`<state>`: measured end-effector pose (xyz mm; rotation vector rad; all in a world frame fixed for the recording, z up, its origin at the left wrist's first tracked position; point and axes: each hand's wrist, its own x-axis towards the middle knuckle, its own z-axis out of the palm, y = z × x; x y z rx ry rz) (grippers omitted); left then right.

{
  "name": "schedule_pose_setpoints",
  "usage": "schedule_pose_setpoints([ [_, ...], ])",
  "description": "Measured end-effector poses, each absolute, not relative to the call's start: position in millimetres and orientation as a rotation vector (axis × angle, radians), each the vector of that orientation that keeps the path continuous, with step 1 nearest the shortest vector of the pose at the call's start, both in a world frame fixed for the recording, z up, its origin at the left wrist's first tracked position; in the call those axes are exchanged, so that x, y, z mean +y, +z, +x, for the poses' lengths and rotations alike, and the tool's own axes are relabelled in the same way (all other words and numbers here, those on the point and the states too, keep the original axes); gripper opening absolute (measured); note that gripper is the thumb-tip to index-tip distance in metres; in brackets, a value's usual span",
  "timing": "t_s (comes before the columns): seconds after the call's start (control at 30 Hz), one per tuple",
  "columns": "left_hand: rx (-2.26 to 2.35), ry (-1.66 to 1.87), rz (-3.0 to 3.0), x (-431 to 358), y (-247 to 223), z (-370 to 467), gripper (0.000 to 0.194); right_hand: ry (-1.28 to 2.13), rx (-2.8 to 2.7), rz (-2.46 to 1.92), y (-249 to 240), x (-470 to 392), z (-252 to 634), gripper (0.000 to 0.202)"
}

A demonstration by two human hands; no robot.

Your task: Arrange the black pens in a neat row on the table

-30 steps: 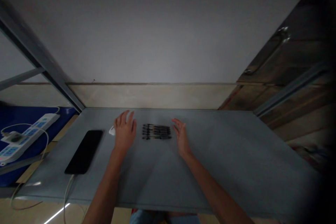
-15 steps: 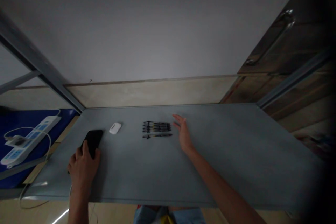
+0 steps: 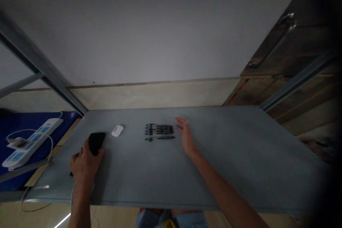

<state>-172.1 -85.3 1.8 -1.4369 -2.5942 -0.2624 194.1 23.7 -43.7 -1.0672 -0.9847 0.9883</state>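
White power strip (image 3: pixel 32 137) on blue surface (image 3: pixel 34 121), left of grey table (image 3: pixel 240 156).

We see our left hand (image 3: pixel 84 164) laid over the near part of a black phone (image 3: pixel 96 141) on the grey tabletop (image 3: pixel 240 156), fingers curled around it; whether the phone is lifted we cannot tell. A white cable (image 3: pixel 72 194) runs from under that hand over the near edge. Just beyond the phone lies a small white case (image 3: pixel 117 130). Our right hand (image 3: pixel 186 136) rests open, fingers extended, just right of a row of black pens (image 3: pixel 159 132). Off the tabletop to the left, a white power strip (image 3: pixel 29 142) lies on a blue surface (image 3: pixel 40 121).
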Motion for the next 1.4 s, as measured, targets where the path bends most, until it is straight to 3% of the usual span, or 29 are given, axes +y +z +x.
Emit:
schedule_pose_setpoints([
  [0.37,-2.485,-0.119,-1.507,-89,-5,-189,0.077,1.0,-1.009,-1.063,-43,24,194,0.056],
  [0.87,-2.539,-0.172,-1.451,-88,-8,-191,0.055,0.943,-1.136,-1.114,-48,26,196,0.057],
  [1.4,-2.475,-0.296,-1.615,-96,-11,-206,0.065,0.888,-1.247,-1.142,-48,23,196,0.055],
])
